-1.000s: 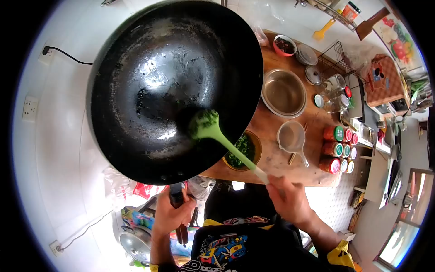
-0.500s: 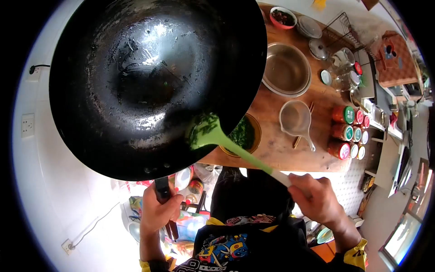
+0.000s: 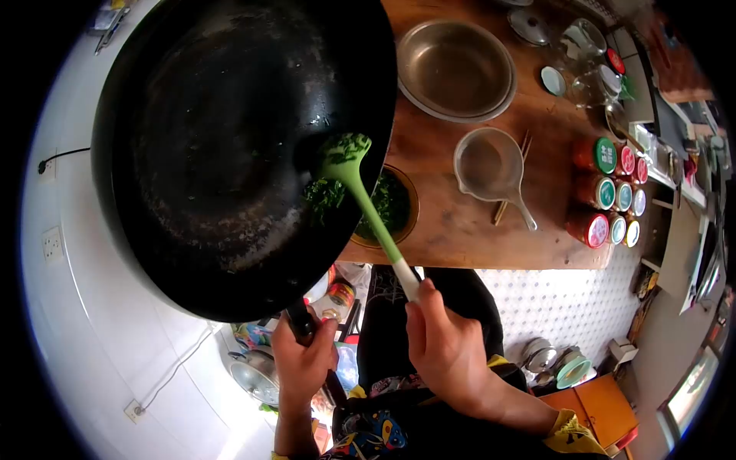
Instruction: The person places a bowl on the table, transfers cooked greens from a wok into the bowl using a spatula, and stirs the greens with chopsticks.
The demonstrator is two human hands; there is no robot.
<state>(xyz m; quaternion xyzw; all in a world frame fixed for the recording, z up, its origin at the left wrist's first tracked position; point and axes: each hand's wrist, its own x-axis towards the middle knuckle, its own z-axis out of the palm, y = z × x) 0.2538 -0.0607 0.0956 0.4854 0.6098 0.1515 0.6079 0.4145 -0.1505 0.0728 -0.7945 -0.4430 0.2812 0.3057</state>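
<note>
Head view: one wok (image 3: 230, 123) at frame's 10 o'clock, left hand (image 3: 305, 356) clenched round its handle (image 3: 300, 326), seemingly tilted so greens (image 3: 324, 196) gather at its 4 o'clock side, beside one bowl (image 3: 413, 222). Right-hand fingers (image 3: 432, 305) grip one green spatula (image 3: 368, 205), probably far back for reach. Nine jars (image 3: 603, 192), 3 o'clock; one clear cup (image 3: 489, 165), 2 o'clock.

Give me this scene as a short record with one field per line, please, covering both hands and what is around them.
Left hand: closed around the wok handle
Right hand: gripping the pale end of a green spatula
Wok: held up, inside facing the camera
Chopped greens: on the wok's wall, on the spatula's head and in the bowl
Bowl: partly hidden behind the wok
Wooden table: also bears a metal basin, clear scoop, thin sticks, lidded jars
</note>
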